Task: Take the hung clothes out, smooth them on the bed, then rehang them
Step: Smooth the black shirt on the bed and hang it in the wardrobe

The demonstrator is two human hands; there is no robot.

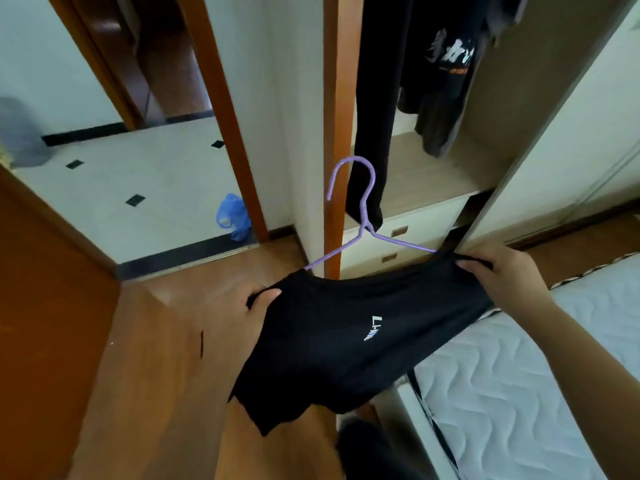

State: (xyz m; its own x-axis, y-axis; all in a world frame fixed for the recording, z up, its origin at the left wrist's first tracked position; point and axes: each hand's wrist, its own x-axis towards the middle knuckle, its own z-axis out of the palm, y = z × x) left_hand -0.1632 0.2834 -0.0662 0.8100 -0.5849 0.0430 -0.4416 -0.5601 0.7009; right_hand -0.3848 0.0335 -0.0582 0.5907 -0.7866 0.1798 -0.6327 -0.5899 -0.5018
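Black logo-printed T-shirt (346, 344), held just beside white quilted bed (519, 393); shoulders clenched by left grip (251, 306) and right grip (502, 271); lilac wire hanger (362, 209) inside, hook free; rehanging judged in hand; hook to be raised into open wooden wardrobe (426, 174).

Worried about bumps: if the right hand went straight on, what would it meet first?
Probably the wardrobe drawers, beyond the shirt the right hand grips; depth is unclear.

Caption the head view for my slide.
Left hand and right hand hold black garment on a purple hanger before the wardrobe.
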